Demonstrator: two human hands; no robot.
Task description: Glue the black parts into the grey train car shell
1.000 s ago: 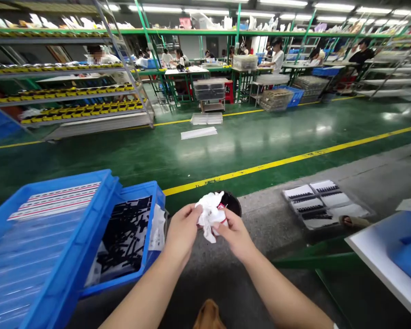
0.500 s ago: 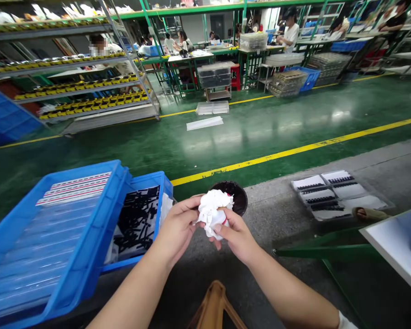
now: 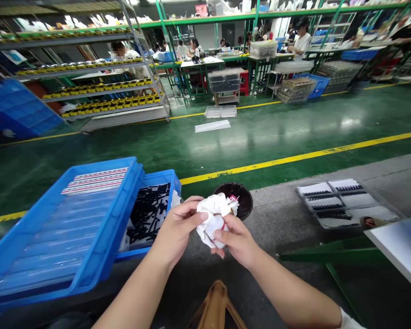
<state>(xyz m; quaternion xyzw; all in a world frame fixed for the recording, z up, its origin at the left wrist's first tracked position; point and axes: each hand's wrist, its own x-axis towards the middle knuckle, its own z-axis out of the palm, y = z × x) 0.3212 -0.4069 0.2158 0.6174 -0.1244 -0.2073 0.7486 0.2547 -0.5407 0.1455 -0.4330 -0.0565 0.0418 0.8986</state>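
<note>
Hands hold a crumpled white wad, partly hiding the round bin.

- Round dark bin: near-black all over.
- Crumpled soft wad, on the near side of the bin: white, with a small red mark.
- Large rectangular plastic crate, well left of the bin: bright blue; the flat narrow strips in it are white with red lines and dark dashes.
- Smaller plastic crate, just left of the bin: blue, around small black pieces.
- Shallow clear tray, right of the bin: white sheets patterned with black rows.
- Glossy floor, beyond the bin: green, crossed by yellow stripes.
</note>
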